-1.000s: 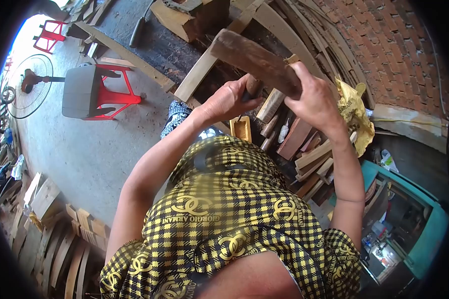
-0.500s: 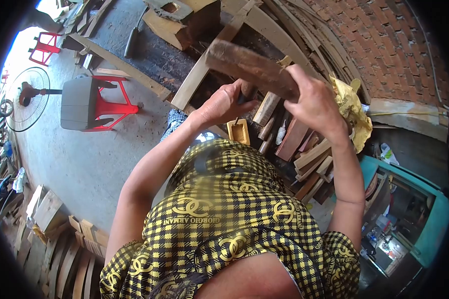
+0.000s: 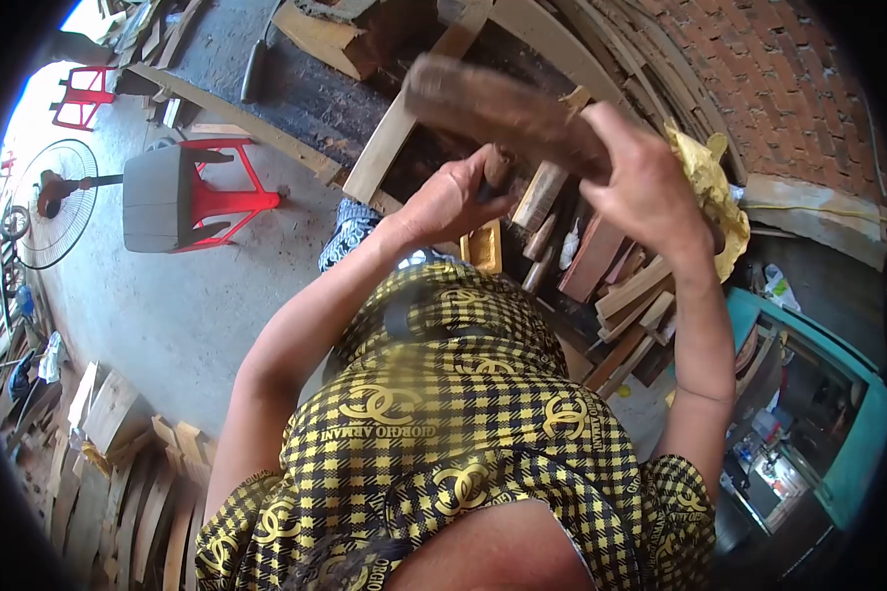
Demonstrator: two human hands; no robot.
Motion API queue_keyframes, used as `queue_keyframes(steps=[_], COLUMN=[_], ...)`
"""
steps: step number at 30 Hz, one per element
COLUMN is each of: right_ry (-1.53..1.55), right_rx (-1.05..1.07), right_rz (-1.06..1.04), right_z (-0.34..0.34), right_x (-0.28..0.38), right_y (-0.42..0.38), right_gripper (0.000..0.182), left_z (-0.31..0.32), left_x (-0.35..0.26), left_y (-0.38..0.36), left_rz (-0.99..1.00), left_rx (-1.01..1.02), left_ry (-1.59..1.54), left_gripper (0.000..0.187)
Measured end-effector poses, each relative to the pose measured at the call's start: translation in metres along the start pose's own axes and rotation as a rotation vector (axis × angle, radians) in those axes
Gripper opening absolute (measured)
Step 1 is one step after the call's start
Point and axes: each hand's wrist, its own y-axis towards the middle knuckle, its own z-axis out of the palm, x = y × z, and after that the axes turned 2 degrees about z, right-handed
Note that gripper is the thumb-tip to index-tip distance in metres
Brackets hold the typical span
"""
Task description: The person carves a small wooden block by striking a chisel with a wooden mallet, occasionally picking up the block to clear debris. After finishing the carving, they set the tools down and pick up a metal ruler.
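Observation:
My right hand point(image 3: 646, 182) is closed around the narrow end of a brown wooden mallet point(image 3: 493, 110), which is smeared by motion and stretches to the upper left. Below the mallet head, my left hand point(image 3: 453, 205) wraps round a dark tool handle point(image 3: 496, 169); the tool's lower end is hidden. Under both hands lies a pale wooden frame point(image 3: 379, 158) on the dark workbench point(image 3: 315, 123). Close to my left hand, near my body, sits a small yellow wooden box point(image 3: 483, 246).
A thick wood block point(image 3: 325, 41) and a dark-handled tool point(image 3: 253, 71) lie on the bench. Wood pieces point(image 3: 596, 258) and crumpled yellow paper point(image 3: 710, 192) are at the right. At the left stand a red stool point(image 3: 232, 202) and a fan point(image 3: 54, 197).
The bench, stool and frame appear slightly shifted as the view moves. My right hand sits a little further right and lower. Both hands keep their holds.

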Motion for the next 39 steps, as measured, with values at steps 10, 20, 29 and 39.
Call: queue_keyframes(steps=[10, 20, 29, 39], right_ry=[0.204, 0.222, 0.228, 0.262], right_rx=[-0.424, -0.366, -0.353, -0.355], right_rz=[0.124, 0.137, 0.142, 0.156], right_z=[-0.029, -0.019, -0.015, -0.009], right_x=[0.024, 0.018, 0.018, 0.014], right_y=[-0.023, -0.027, -0.026, -0.028], right_gripper=[0.046, 0.046, 0.042, 0.042], left_z=[-0.004, -0.001, -0.001, -0.004], left_x=[-0.009, -0.007, -0.004, -0.006], left_y=[-0.003, -0.002, -0.004, -0.006], left_rz=[0.029, 0.025, 0.081, 0.062], left_rx=[-0.099, -0.110, -0.151, -0.165], left_ry=[-0.140, -0.084, -0.083, -0.086], left_gripper=[0.026, 0.025, 0.032, 0.030])
